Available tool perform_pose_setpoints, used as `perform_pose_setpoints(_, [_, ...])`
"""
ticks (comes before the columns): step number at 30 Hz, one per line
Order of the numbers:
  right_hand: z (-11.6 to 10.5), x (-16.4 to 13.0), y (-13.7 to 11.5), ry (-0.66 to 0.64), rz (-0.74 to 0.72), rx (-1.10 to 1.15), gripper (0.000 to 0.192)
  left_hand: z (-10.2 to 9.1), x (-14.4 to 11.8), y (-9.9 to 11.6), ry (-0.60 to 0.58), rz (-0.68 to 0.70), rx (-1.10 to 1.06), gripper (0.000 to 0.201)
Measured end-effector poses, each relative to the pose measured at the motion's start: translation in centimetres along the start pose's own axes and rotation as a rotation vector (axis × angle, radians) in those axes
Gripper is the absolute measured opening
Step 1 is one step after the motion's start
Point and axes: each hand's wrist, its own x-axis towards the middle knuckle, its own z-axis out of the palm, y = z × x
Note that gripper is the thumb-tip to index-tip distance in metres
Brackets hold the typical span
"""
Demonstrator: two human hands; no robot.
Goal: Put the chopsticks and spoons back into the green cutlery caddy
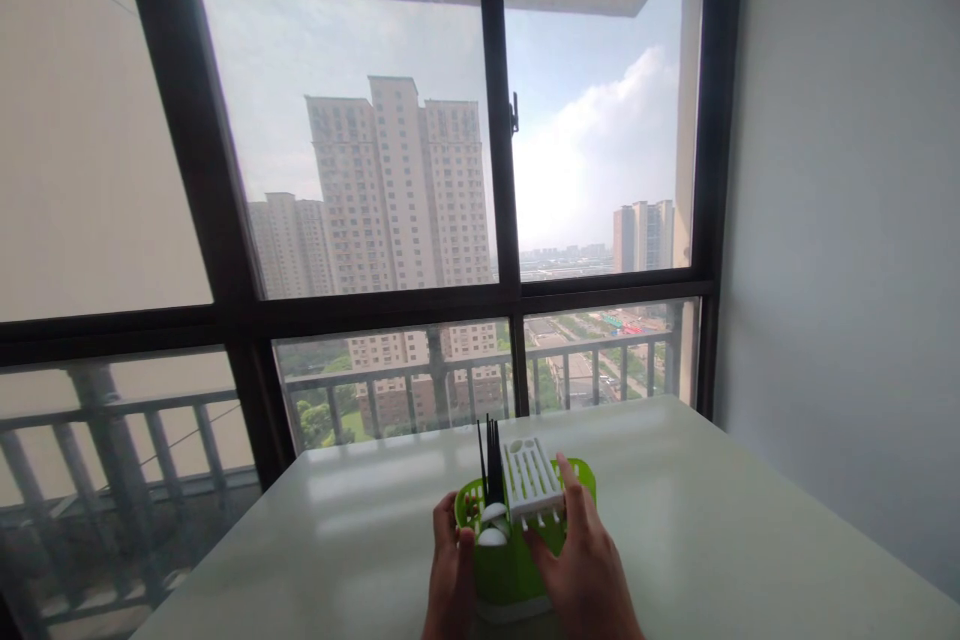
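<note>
Below, left hand (452,570) and right hand (581,560) clasping green caddy (510,570), wrists cut off.

High-rise flat: balcony window (375,170), table (712,520).

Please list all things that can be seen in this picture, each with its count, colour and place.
table: 1, white, in front of the window
holder: 1, green, near table edge, between the hands
insert: 1, white, slotted, on the holder's top
sticks: several, black, upright in the holder
spoons: 2, white, in the holder's left part
window: 1, dark frame, behind the table
wall: 1, grey, right side
left hand: 1, on the holder's left side
right hand: 1, on the holder's right side and insert
</note>
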Motion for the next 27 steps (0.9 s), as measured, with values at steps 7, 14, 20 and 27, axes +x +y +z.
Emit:
perform_pose_setpoints(7, [-3.9,4.1,4.2,-0.007,-0.082,0.121,0.036,0.1,0.0,0.9,0.076,-0.03,-0.052,0.064])
perform_pose_setpoints(14, [-0.6,6.6,13.8,0.168,0.277,0.356,0.052,-1.3,4.4,4.4,0.03,-0.135,0.287,0.055])
perform_pose_setpoints(20, [2.4,5.1,14.5,-0.125,0.4,0.785,0.067,0.6,8.7,9.3,-0.531,-0.251,0.307,0.047])
perform_pose_setpoints(27, [1.8,5.1,13.6,-0.191,0.454,0.929,0.072,2.9,9.4,9.8,-0.674,-0.344,0.225,0.047])
